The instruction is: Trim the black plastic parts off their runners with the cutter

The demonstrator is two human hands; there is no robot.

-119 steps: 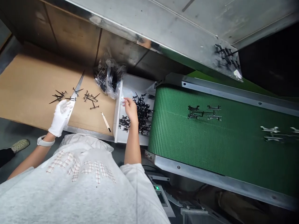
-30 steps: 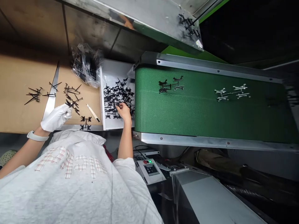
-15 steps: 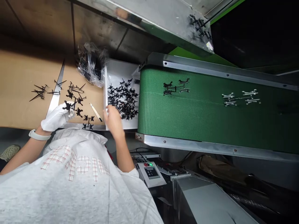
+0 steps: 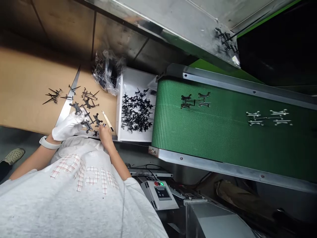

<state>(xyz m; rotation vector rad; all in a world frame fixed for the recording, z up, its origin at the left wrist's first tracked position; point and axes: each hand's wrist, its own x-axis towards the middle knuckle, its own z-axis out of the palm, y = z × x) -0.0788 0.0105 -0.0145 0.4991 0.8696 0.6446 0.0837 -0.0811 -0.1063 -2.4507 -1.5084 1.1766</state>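
Observation:
My left hand (image 4: 67,127), in a white glove, is closed on a black plastic sprue of small parts (image 4: 81,114) over the cardboard sheet (image 4: 24,86). Just to its right, my bare right hand (image 4: 105,133) is at the cardboard's near edge, with its fingers pinched on a small black plastic part (image 4: 97,119). A small pale knife (image 4: 108,120) lies beside that hand. More black sprues and thin runners (image 4: 71,96) are scattered on the cardboard. A white tray (image 4: 130,77) to the right holds a heap of black parts (image 4: 136,110).
A green conveyor belt (image 4: 210,138) carries one black set of parts (image 4: 195,100) and one pale set (image 4: 268,117). A clear bag of black parts (image 4: 107,74) lies behind the tray. A metal chute (image 4: 173,23) hangs overhead. A control box (image 4: 159,193) sits below the belt.
My right hand has left the white tray and moved left to the cardboard's near edge beside my gloved left hand. The parts on the belt have shifted slightly.

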